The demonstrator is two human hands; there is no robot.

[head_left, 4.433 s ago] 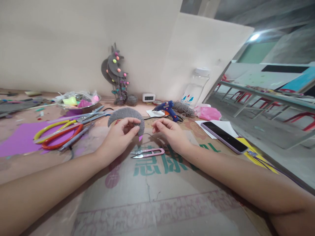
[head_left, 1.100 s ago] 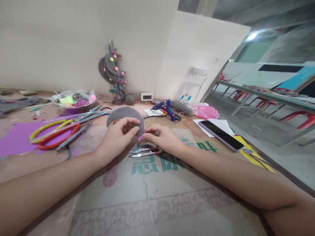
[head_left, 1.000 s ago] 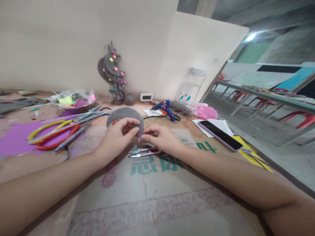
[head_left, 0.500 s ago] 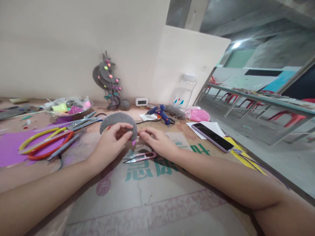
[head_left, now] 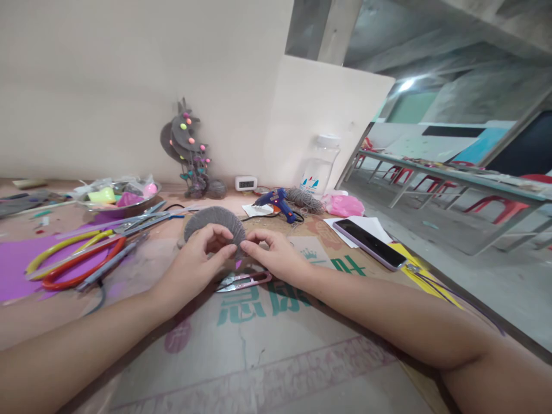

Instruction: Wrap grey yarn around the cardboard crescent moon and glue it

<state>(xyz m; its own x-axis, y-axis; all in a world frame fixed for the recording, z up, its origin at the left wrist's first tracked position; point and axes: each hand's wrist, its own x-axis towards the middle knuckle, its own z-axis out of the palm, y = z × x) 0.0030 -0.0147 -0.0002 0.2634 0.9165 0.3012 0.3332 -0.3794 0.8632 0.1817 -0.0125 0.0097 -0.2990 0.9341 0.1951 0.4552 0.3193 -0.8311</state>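
While left hand (head_left: 200, 253) pinches grey crescent (head_left: 209, 215), near nine o'clock from view centre, right hand (head_left: 276, 256) meets its four-o'clock end, grip unclear; brace end firmly, lay strands (head_left: 233, 223) snug

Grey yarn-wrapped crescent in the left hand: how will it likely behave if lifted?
The grey crescent is probably stiff: its arc extends past the left hand without sagging. It looks thin, so likely light. Its fuzzy, wound surface is probably not slippery, though the winding might slide near the purple tip.
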